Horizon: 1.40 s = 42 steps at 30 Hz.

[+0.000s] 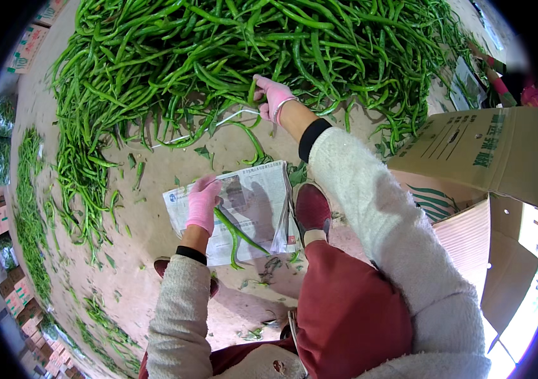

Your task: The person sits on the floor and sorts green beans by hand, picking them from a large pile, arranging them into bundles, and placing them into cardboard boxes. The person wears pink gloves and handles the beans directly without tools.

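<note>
My left hand [203, 203], in a pink knit glove, is closed around a couple of long green chili peppers [234, 232]. Their curved tips hang out below the fingers, over a folded newspaper [276, 194] that lies on the floor. Farther forward, my right hand [274, 98], gloved in the same pink, pinches one green pepper [252, 91] at the near edge of a large pile of green chili peppers [193, 61]. A thin white strip [231, 116] runs along the floor just below that hand. Both palms are turned from view.
An open cardboard carton [449, 142] stands at my right, near my forearm. Beyond it, another person's arm [501, 87] shows. My shoe [312, 208] touches the newspaper's right side. Stray leaves and peppers [103, 312] litter the floor; printed boxes [27, 47] line the left.
</note>
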{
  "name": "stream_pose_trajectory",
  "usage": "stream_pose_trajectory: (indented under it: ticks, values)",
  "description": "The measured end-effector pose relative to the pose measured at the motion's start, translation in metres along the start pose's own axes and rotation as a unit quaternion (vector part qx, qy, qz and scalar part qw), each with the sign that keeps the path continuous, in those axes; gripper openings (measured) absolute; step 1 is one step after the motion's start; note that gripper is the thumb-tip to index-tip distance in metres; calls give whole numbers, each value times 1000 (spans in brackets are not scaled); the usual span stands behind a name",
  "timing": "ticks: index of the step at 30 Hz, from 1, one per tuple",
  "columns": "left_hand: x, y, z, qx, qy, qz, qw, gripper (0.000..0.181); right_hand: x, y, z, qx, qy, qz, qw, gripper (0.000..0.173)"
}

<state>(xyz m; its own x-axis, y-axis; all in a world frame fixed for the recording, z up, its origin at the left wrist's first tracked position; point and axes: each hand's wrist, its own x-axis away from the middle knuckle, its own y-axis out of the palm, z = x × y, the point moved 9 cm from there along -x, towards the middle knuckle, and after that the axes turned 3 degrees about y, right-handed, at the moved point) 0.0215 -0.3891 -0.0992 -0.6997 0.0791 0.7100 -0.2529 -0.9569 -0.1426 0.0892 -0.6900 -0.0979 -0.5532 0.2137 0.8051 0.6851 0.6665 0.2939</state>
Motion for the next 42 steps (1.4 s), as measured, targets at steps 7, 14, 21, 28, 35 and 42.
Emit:
stream_pose_trajectory:
  ticks: [7,14,21,28,35,42]
  values:
    - [19,19,34,101,42,-94,990,46,64,-2,65,-49,85,-217,971,25]
    - [75,82,53,213,72,-359,906,55,184,-2,149,413,59,-343,842,32]
    - [29,16,36,356,66,-241,900,30,119,-2,71,299,-50,-195,933,27]
    - [25,22,32,377,-27,-167,910,18,-7,-34,-6,233,-151,27,960,25]
    - [21,56,29,346,-63,-156,923,21,-47,-10,-17,381,-161,60,908,33]
    - [26,32,32,334,-41,-144,931,23,46,-25,43,442,-36,-88,892,38]
